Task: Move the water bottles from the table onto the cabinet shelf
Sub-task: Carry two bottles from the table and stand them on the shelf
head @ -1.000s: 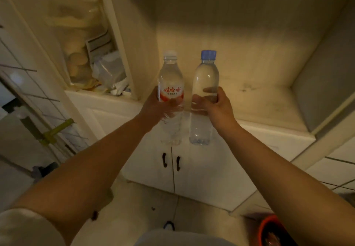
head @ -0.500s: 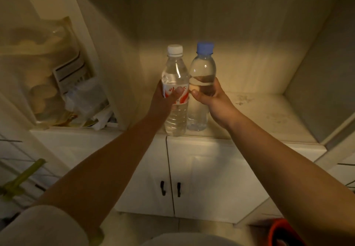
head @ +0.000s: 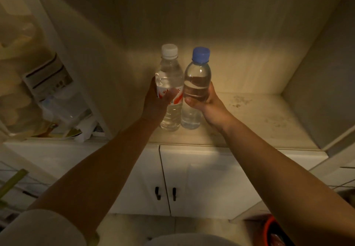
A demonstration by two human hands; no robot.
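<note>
Head view shows me my left hand (head: 156,101) wrapped round the white-capped bottle (head: 170,84) at its red label, and my right hand (head: 208,101) gripping the blue-capped bottle (head: 196,84) at mid-body. Both bottles stand upright, side by side and touching, on the cabinet shelf (head: 259,119) near its front edge. Below it I see two white cabinet doors (head: 201,172) with dark handles.

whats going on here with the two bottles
A person is setting two water bottles on the cabinet shelf. The left hand holds the white-capped bottle and the right hand holds the blue-capped bottle. Both stand upright side by side, bases at the shelf surface, each with a grip on it.
</note>
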